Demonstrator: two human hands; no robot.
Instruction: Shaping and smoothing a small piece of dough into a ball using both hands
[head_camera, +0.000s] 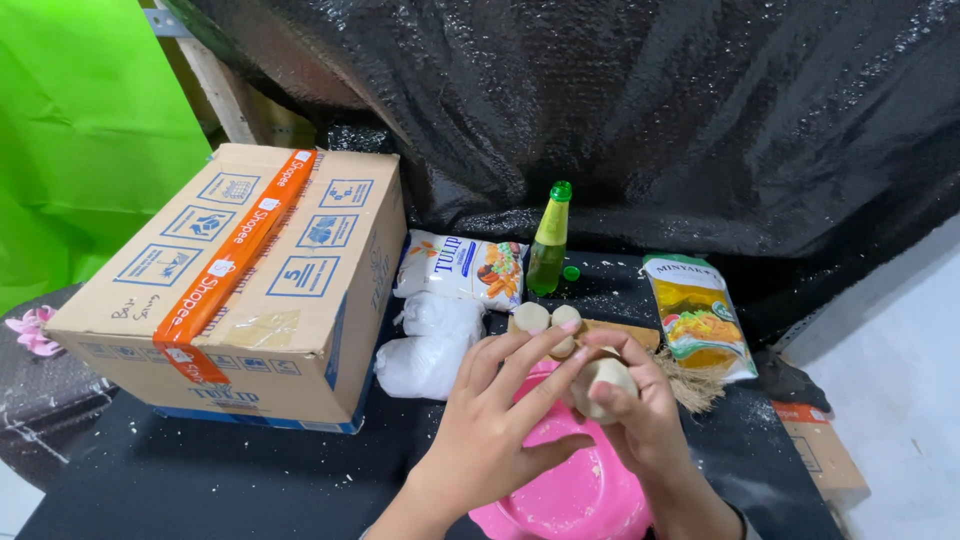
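Our hands meet over the pink bowl (570, 495) — left hand (500, 420) spread open, fingers brushing the dough ball (603, 385), right hand (640, 420) cupping it. It looks soft and light — best cradled from underneath, never pinched.

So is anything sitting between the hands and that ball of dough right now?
Nothing visible. The right hand already cups the dough ball, and the left hand has its fingertips on it, above the pink bowl.
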